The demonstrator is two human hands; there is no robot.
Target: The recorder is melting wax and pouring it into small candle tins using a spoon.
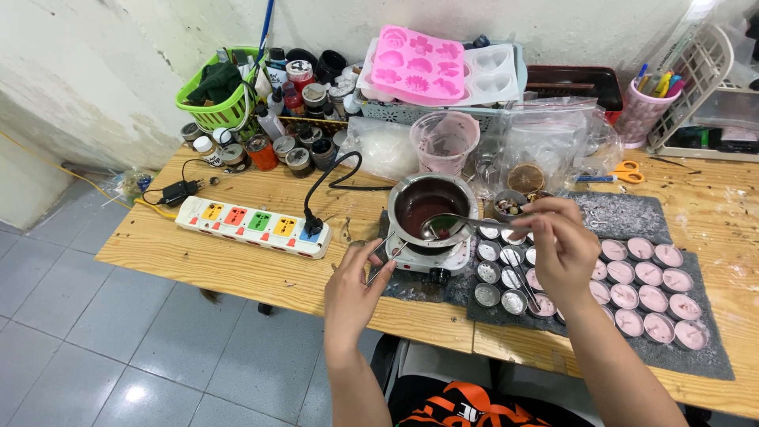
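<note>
Melting pot (431, 207) sits between power strip (253, 225) and foil cups (644, 289)

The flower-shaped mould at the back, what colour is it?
Pink. The silicone mould shows clearly in the head view, resting on a white heart-shaped mould.

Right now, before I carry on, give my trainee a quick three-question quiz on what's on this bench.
1. True or false: the right hand holds a spoon over the metal pot.
2. Which cups look filled with pink? A) the cups nearest the pot B) the rows of cups at the right end of the dark mat C) none
3. Fill in: the left hand grips the pot's ____.

Key:
1. True; the spoon's bowl sits above the dark liquid.
2. B; the cups nearest the pot look silvery and unfilled.
3. Handle, which points toward the table's near edge.
</note>
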